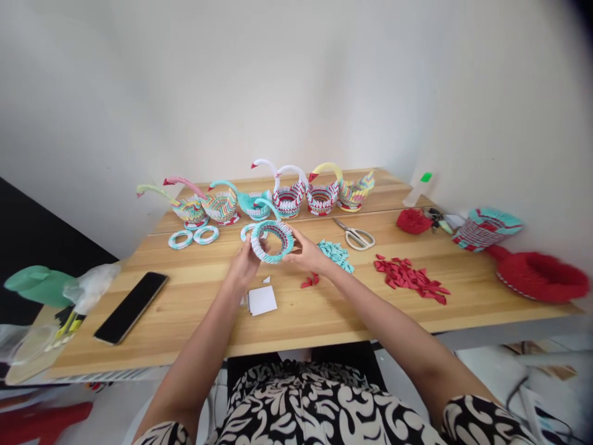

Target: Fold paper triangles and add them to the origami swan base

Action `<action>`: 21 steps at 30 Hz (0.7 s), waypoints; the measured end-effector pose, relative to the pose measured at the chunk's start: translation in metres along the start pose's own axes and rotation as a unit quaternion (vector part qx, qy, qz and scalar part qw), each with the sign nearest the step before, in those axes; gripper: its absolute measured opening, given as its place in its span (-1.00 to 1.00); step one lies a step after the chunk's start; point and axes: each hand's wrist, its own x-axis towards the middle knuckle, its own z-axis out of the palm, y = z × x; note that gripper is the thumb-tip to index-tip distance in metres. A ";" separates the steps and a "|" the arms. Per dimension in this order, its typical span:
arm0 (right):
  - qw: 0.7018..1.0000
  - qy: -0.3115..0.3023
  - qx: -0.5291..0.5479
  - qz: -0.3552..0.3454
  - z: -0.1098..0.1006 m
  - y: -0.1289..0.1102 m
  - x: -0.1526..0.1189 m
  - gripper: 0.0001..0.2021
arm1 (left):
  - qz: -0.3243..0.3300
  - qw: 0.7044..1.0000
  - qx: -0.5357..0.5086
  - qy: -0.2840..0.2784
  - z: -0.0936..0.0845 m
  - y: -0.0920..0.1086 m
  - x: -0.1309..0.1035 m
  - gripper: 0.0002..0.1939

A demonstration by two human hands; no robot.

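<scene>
Both of my hands hold a round ring-shaped basket (258, 245) of folded turquoise, white and red paper pieces, raised above the table with its hollow middle facing me. My left hand (244, 264) grips its left side, and my right hand (306, 251) has its fingers on the right side. Below the hands lie a small stack of white paper squares (262, 300) and a few red folded pieces (310, 281). A heap of turquoise folded pieces (337, 256) is just beyond my right wrist. Partly hidden behind the ring is a smaller turquoise-and-white ring (247, 231).
Several folded-paper swans (288, 199) stand along the back. Two flat rings (206, 234), a phone (132, 308) and a green item (39, 285) lie left. Scissors (359, 238), red pieces (410, 278), a turquoise-rimmed basket (486, 228) and a red swan (532, 275) are right.
</scene>
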 end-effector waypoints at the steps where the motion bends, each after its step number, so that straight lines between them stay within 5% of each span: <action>1: 1.000 0.000 -0.030 0.002 -0.005 0.002 0.001 0.02 | 0.016 0.998 0.067 0.010 -0.003 -0.003 0.002 -0.50; 5: 0.989 -0.013 -0.148 0.015 -0.023 0.017 0.004 -0.13 | 0.038 0.961 0.274 0.010 -0.014 -0.012 0.009 -0.60; 11: 0.970 0.023 -0.233 0.062 -0.039 0.025 0.007 -0.28 | 0.031 0.853 0.519 -0.037 -0.027 -0.002 0.011 -0.72; 16: 0.963 0.082 -0.252 0.045 -0.055 0.012 -0.002 -0.40 | 0.050 0.791 0.605 -0.072 -0.038 0.027 0.013 -0.56; 21: 0.968 0.106 -0.223 0.057 -0.058 0.023 -0.016 -0.41 | 0.091 0.787 0.589 -0.161 -0.052 0.021 0.017 -0.30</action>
